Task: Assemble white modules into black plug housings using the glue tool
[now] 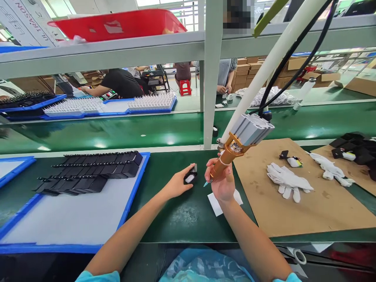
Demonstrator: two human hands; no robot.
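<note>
My left hand [178, 182] is closed around a small black plastic housing [190, 177] on the green bench. A metal-coloured piece stands up at the housing's far end, and a whitish part shows inside. My right hand [222, 181] grips a gold-coloured dispensing valve [223, 160] with a pale blue needle tip [207, 183]. That tip points down and left toward the housing, slightly apart from it. A silver block [251, 128] with black cables joins the top of the valve. White paper [216, 205] lies partly under my right wrist.
On the left, a blue-rimmed tray [88, 219] carries rows of black housings [96, 166]. White gloves [289, 180] and a small wired part [293, 161] lie on cardboard [273, 219] at right. A metal post [212, 78] rises ahead; a red bin [123, 25] sits on the shelf. Other people work beyond.
</note>
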